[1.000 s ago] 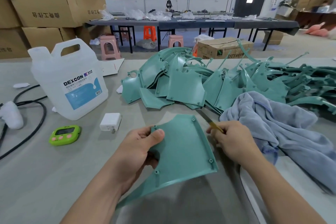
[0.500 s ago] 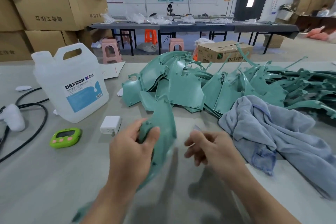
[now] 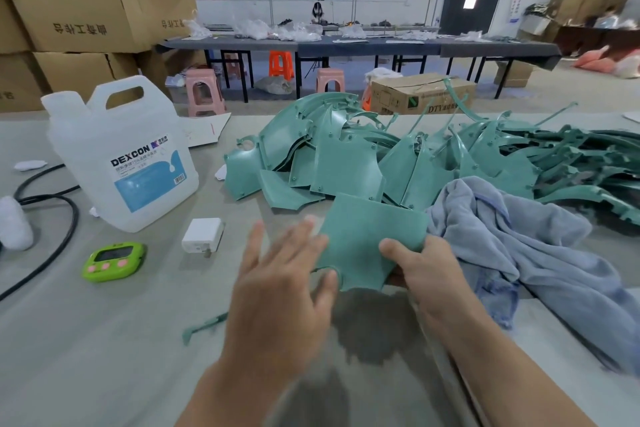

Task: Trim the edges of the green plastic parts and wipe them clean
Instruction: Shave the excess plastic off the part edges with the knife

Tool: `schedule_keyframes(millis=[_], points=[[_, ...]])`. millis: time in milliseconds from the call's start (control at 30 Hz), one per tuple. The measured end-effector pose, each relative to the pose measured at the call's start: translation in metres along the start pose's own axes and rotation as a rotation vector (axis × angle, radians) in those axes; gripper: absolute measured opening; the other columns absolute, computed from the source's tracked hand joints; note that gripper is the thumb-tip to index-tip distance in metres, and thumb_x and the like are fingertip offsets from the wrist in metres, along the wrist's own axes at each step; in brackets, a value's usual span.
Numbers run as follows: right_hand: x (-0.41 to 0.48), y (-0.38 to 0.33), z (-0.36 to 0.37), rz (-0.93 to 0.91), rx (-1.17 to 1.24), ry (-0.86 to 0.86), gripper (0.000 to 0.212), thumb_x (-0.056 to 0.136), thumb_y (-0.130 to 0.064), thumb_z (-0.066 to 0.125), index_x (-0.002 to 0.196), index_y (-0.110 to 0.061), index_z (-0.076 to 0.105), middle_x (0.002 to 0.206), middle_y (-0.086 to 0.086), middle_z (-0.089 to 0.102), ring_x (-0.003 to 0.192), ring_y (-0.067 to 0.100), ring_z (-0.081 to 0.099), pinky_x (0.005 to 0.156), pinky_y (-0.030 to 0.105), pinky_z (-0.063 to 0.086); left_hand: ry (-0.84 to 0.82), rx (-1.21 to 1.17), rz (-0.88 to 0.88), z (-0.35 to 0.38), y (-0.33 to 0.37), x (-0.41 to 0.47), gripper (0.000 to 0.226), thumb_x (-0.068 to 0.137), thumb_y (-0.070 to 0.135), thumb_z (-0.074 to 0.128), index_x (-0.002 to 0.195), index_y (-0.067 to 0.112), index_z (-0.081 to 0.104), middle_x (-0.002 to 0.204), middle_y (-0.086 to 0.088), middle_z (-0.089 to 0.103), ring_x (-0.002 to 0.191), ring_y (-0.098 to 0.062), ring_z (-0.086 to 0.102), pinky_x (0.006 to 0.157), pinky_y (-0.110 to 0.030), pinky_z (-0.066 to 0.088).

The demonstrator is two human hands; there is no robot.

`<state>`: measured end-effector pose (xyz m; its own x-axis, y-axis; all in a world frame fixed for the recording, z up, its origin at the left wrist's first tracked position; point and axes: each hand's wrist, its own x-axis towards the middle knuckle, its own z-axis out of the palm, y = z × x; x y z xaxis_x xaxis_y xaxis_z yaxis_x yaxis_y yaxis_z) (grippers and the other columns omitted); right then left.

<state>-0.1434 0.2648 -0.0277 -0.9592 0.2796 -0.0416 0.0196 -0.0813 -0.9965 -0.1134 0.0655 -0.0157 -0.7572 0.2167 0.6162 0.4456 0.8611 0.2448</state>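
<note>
The right hand (image 3: 427,270) grips the flat green plastic panel (image 3: 370,236) at its near edge, thumb on top, above the grey table (image 3: 104,340). The left hand (image 3: 277,288) is spread flat at the panel's left edge.

Matt green plastic part (image 3: 367,239), soft cloth (image 3: 519,236)

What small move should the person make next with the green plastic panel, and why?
Probably the open left hand should close on the near left edge of the flat green plastic panel. Only the right hand grips it now, thumb on top; that would free it to reach the crumpled blue-grey cloth lying beside it for wiping.
</note>
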Motion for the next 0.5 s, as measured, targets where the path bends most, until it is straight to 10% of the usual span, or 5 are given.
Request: schedule_keyframes(millis=[133,267,500], points=[[0.001,-0.012,-0.018,-0.094,-0.125,-0.139,0.014,0.071,-0.011,0.082,0.083,-0.008,0.078,0.082,0.022,0.074,0.058,0.027,0.056,0.052,0.036,0.045,-0.341,-0.219,-0.385,-0.02,-0.024,0.007,0.056,0.086,0.053,0.065,0.139,0.041,0.051,0.135,0.017,0.063,0.12,0.0,0.053,0.105,-0.032,0.043],[-0.004,-0.012,-0.012,-0.16,-0.187,-0.064,0.019,0.08,0.002,0.08,0.071,-0.014,0.076,0.062,0.001,0.071,0.046,0.011,0.049,0.045,0.021,0.042,-0.788,-0.566,-0.33,-0.03,-0.032,0.005,0.051,0.077,0.05,0.062,0.128,0.048,0.057,0.12,0.027,0.067,0.114,0.0,0.061,0.104,-0.035,0.048],[-0.008,-0.006,0.001,-0.363,-0.443,0.078,0.022,0.088,-0.017,0.077,0.072,-0.022,0.062,0.052,-0.009,0.064,0.041,0.003,0.051,0.043,0.014,0.038,-0.381,-0.976,-0.646,-0.027,-0.032,0.02,0.041,0.094,0.022,0.068,0.131,0.039,0.059,0.126,0.03,0.056,0.103,0.028,0.05,0.084,-0.004,0.039]])
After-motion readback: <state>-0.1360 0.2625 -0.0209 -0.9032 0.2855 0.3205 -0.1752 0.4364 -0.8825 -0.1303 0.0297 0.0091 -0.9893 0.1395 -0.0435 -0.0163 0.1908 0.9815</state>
